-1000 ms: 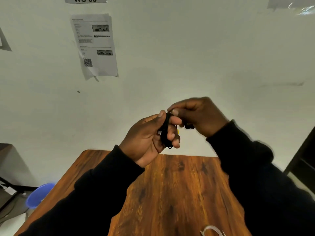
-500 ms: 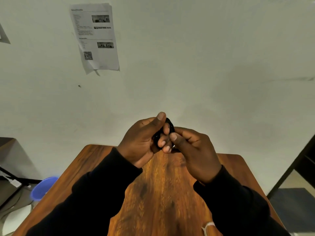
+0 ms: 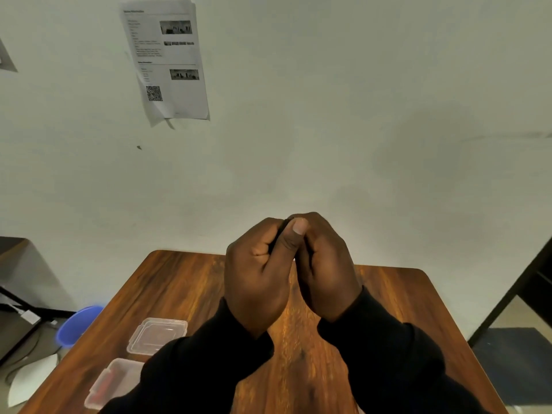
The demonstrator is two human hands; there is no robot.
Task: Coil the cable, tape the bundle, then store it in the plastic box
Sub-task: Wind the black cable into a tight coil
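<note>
My left hand [image 3: 257,276] and my right hand [image 3: 325,270] are pressed together above the far part of the wooden table [image 3: 388,297]. Between them I hold the black coiled cable [image 3: 279,234]; only a thin dark sliver of it shows beside my left thumb, the rest is hidden by my fingers. A clear plastic lid [image 3: 156,336] lies on the table at the left. Nearer to me lies the clear plastic box [image 3: 110,383] with something red inside, partly covered by my left sleeve. No tape is visible.
The table stands against a pale wall with a printed sheet [image 3: 165,61] stuck on it. A blue bucket [image 3: 77,327] sits on the floor left of the table. A dark frame [image 3: 513,291] stands at the right.
My hands have dropped lower and closed tightly together around the cable. The view has tilted down, so the lid and the box have come into sight at the left.
</note>
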